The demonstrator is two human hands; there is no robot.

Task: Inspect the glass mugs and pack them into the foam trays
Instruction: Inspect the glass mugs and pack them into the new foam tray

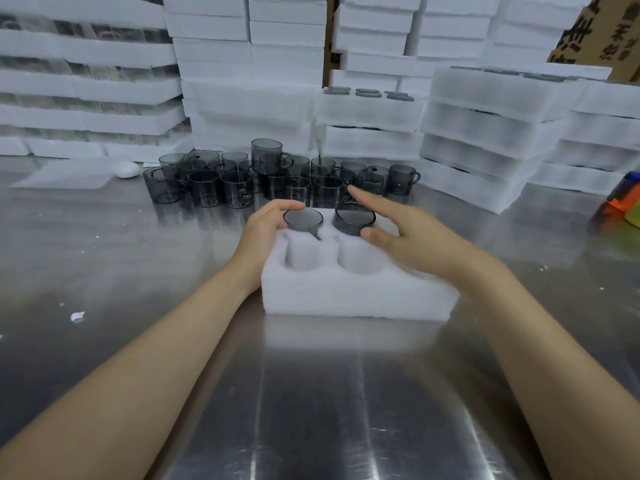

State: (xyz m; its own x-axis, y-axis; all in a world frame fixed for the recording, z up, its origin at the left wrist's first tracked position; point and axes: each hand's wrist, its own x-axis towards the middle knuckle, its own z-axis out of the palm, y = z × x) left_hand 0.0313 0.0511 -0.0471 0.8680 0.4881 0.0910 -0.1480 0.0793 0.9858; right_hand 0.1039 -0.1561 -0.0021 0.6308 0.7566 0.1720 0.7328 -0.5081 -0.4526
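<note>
A white foam tray lies on the steel table in front of me. Its two far pockets each hold a smoky grey glass mug, upside down: the left mug and the right mug. The two near pockets are empty. My left hand curls against the left mug's side, thumb along its far rim. My right hand hovers beside the right mug with fingers spread, forefinger pointing away, thumb tip near the mug's near edge.
Several loose grey mugs stand in a cluster behind the tray, one stacked on top. Stacks of foam trays rise behind and to the right. A white oval object lies far left, a coloured object at the right edge.
</note>
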